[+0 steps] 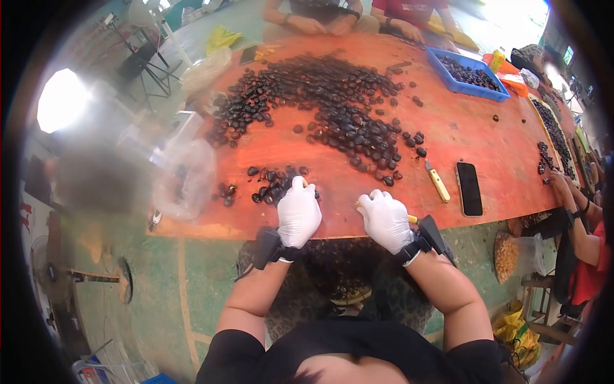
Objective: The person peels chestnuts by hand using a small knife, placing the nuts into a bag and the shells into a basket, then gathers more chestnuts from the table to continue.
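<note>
My left hand (299, 210), in a white glove, is closed at the right edge of a small pile of dark glossy chestnuts (275, 187). A small yellowish bit shows at its fingertips; I cannot make out what it is. My right hand (387, 221), also gloved, is wrapped round a knife whose yellow handle (413, 219) sticks out by the wrist; its blade cannot be made out. Beyond both hands spreads a large heap of chestnuts (358, 131). A second knife with a yellow handle (439, 185) lies right of my right hand.
A phone (469, 189) lies on the orange tabletop (268, 146). A blue tray (503, 96) of chestnuts stands far right. A clear plastic bag (185, 179) lies at the left edge. Co-workers' hands (409, 31) are across the table, with another person (585, 249) at right.
</note>
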The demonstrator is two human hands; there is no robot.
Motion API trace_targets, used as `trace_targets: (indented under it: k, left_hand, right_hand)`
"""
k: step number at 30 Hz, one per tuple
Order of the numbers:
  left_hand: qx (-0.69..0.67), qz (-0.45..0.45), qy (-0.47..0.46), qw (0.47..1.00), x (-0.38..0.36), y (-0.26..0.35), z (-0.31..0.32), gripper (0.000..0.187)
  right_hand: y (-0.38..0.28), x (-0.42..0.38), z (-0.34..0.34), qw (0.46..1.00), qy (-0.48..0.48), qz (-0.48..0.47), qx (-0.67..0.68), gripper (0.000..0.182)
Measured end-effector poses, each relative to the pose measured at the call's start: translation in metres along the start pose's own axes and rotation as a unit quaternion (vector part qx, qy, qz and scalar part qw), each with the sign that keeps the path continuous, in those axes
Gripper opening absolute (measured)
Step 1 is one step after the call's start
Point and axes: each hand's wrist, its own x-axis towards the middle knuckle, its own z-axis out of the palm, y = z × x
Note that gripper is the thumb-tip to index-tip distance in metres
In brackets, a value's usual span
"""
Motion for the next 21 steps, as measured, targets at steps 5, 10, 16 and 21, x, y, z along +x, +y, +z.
trace_targets:
  k: [5,10,16,21]
  left_hand:
    - [-0.062,-0.015,-0.020,0.998,0.034,-0.023,-0.029,0.038]
    - [-0.035,-0.023,0.064,0.997,0.127,-0.069,0.004,0.043]
    - [-0.020,-0.065,0.022,0.997,0.166,-0.088,0.038,0.035]
    - [-0.122,-0.005,0.121,0.985,0.130,-0.057,0.028,0.020]
  right_hand:
    - [-0.001,0.003,-0.005,0.999,-0.003,0.024,0.021,0.012]
    - [-0.001,0.005,0.001,1.000,-0.009,0.016,0.013,0.014]
    - [0.001,0.004,-0.001,1.000,-0.011,0.007,-0.001,0.016]
    - [0.002,0.005,-0.005,0.999,-0.014,0.032,-0.001,0.016]
